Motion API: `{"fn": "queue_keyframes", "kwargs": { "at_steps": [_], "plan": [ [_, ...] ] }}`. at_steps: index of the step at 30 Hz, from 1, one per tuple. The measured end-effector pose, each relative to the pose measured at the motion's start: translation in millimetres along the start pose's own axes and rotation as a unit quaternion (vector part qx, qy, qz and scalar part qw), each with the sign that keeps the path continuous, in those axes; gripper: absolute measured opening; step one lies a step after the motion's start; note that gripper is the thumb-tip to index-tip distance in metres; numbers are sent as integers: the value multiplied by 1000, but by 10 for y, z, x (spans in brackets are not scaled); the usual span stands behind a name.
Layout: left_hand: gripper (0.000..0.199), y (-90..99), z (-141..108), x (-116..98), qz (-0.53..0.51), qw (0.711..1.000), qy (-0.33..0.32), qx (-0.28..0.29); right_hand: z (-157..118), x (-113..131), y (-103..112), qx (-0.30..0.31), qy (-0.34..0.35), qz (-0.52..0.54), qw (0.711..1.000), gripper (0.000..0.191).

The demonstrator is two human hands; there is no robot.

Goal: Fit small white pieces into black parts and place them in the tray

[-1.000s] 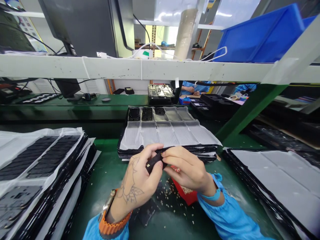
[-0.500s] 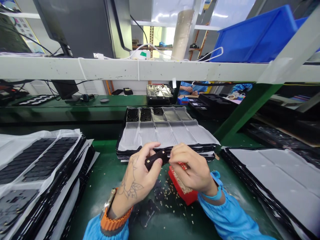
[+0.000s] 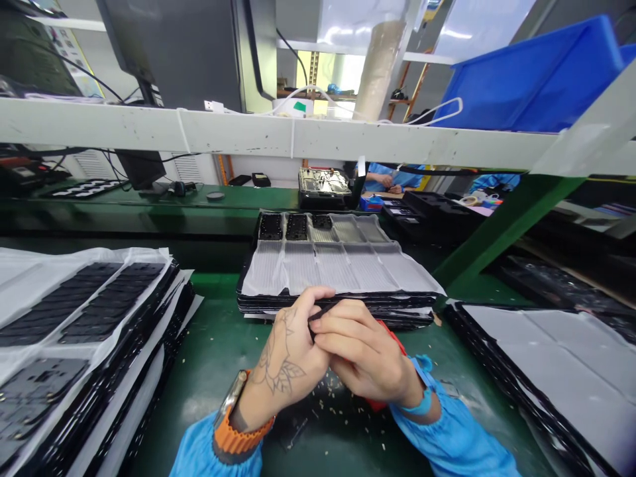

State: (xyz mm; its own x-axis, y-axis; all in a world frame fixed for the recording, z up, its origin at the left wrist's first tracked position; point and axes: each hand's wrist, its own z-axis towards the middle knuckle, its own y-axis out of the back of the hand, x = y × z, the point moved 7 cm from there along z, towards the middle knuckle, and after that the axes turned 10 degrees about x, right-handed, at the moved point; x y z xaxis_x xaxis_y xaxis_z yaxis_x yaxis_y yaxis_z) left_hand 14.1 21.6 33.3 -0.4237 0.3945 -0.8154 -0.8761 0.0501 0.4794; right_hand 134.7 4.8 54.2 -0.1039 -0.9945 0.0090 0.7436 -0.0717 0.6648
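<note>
Your tattooed left hand [image 3: 285, 361] and your right hand [image 3: 365, 358] are pressed together and both grasp the small black plastic part [image 3: 318, 313], held above the green table mat [image 3: 218, 344], just in front of the stack of black trays [image 3: 338, 301] covered with white sheets.
</note>
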Motion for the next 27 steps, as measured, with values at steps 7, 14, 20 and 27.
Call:
{"fn": "queue_keyframes", "kwargs": {
  "at_steps": [7,14,20,27],
  "plan": [
    [54,-26,-1,14,-11,1000,8,-13,-15,4,-4,11,-7,15,1000,29],
    [49,-68,-2,68,-16,999,43,9,9,-39,-14,42,-17,17,999,29],
    [50,-96,25,89,-30,998,46,40,50,-11,-1,40,-19,14,999,28],
    [51,-77,49,117,-24,998,55,34,58,-59,-13,29,-31,26,999,25]
  ]
}}
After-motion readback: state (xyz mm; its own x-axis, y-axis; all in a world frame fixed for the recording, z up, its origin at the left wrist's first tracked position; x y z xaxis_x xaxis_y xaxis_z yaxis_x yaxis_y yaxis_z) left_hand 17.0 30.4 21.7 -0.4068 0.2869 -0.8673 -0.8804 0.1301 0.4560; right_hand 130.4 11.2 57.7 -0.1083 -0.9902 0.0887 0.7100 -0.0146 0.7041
